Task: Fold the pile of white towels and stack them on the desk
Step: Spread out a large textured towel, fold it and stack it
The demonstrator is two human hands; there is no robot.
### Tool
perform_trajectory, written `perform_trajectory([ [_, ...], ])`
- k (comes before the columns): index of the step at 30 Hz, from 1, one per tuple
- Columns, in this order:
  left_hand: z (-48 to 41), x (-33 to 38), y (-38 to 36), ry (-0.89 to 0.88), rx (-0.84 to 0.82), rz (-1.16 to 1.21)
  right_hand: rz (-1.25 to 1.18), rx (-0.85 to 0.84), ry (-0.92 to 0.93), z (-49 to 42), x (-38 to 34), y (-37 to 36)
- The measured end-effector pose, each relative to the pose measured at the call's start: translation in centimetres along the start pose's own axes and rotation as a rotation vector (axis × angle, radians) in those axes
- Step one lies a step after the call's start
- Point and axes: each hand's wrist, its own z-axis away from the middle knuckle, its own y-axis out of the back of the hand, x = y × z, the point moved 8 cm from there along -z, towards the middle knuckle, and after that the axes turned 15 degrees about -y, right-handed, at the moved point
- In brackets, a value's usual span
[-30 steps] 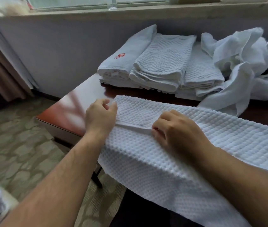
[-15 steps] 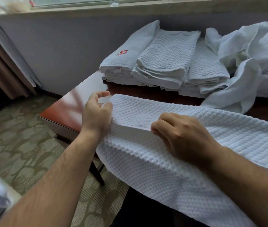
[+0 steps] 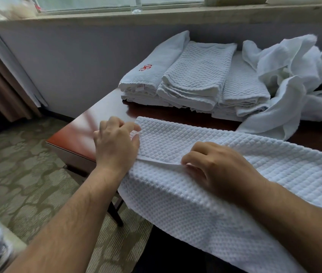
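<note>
Left grip curled, pinching left end of waffle towel near tabletop corner. Right grip pinching same towel's hem. Towel spread across tabletop, near part hanging off. Folded stack behind; crumpled pile far right.

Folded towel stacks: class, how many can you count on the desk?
3. The left stack bears a red emblem, the middle stack and the right stack are waffle-weave, in a row at the back of the desk. The loose towels may hide more.
</note>
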Motion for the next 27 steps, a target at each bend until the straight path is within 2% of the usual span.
perform_trajectory([
  [3,-0.3,2.1,-0.5,-0.098,-0.077,0.017,0.062,0.052,-0.134,1.8,1.7,1.1],
  [8,-0.1,9.5,-2.6,-0.265,-0.2,0.256,0.12,0.121,-0.45,6.3,6.3,4.0],
  [13,0.6,18.9,-4.3,-0.486,-0.234,0.35,0.171,0.132,-0.589,11.1,9.5,6.7],
  [17,2.2,22.5,-4.8,-0.722,-0.287,0.3,0.169,0.213,-0.689,15.0,12.3,9.0],
  [19,2.1,22.3,-5.0,-0.743,-0.299,0.312,0.117,0.267,-0.693,16.2,13.2,9.6],
  [23,2.3,22.5,-3.6,-0.767,-0.122,0.393,0.157,0.363,-0.604,16.8,12.4,10.0],
  [27,2.9,22.6,-2.5,-0.864,0.001,0.408,0.165,0.416,-0.55,17.1,12.0,10.5],
])
